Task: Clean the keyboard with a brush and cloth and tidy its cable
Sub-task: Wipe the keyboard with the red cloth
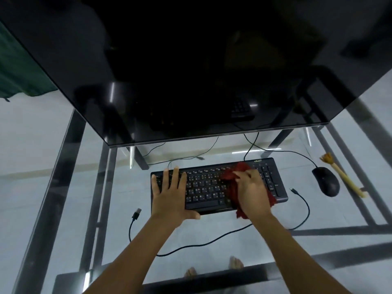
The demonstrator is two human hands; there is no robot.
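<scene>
A: Where does the keyboard lie?

B: Flat on the glass counter, just in front of the dark monitor.

A: What do the hands do?

B: The left hand rests flat on the keyboard's left end, fingers spread, thumb at the front edge; its grip is apart, holding nothing. The right hand presses on the keyboard's right half, its grip clamped on a bunched red cloth that touches the keys.

A: And the cable?

B: A black cable lies loose on the counter in front of the keyboard, curving from a plug at the keyboard's left to a small plug at its right. Whether it belongs to the keyboard cannot be told. Thinner wires run behind the keyboard, under the monitor.

A: The brush?

B: The brush lies well right of the keyboard, just beyond a black mouse, pale handle toward the viewer, bristles away.
</scene>
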